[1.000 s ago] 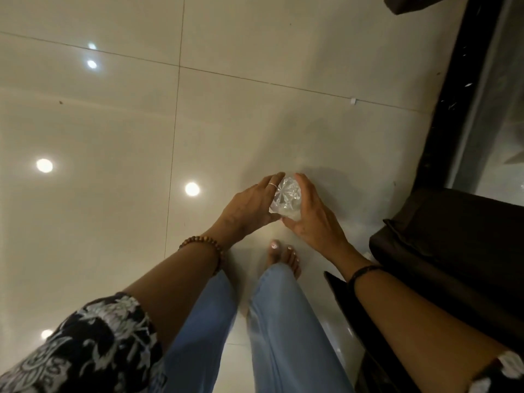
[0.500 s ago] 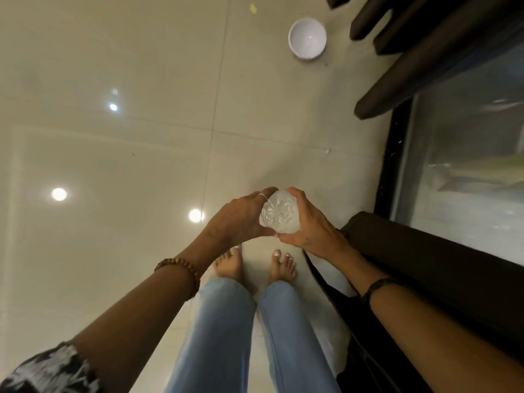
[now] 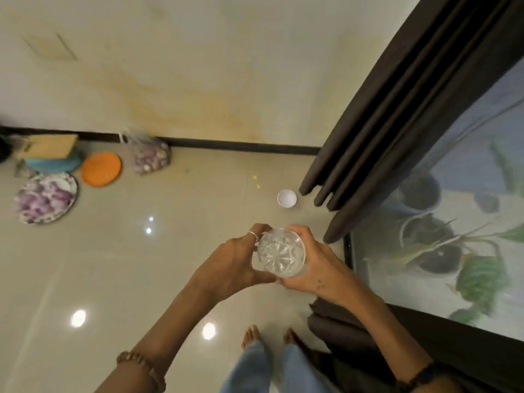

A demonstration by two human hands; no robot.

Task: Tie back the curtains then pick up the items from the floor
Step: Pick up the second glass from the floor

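A clear cut-glass tumbler [image 3: 279, 252] is held at waist height between both hands, its open mouth facing up at me. My left hand [image 3: 226, 262] grips its left side, ring on one finger. My right hand [image 3: 317, 265] grips its right side. A small white bowl [image 3: 287, 198] sits on the tiled floor beyond the hands, just left of the hem of a dark brown curtain [image 3: 402, 114] that hangs along the glass door at the right.
By the far wall lie an orange disc [image 3: 100, 169], a plate of purple pieces [image 3: 45, 197], a bag of onions [image 3: 150, 158], a blue item under a wooden board [image 3: 46, 147]. Dark fabric [image 3: 354, 336] is bunched near my feet. The glass door [image 3: 453, 222] fills the right side.
My head has lifted, so the wall, floor items and curtain came into view. Both hands keep holding the glass, now seen more from above.
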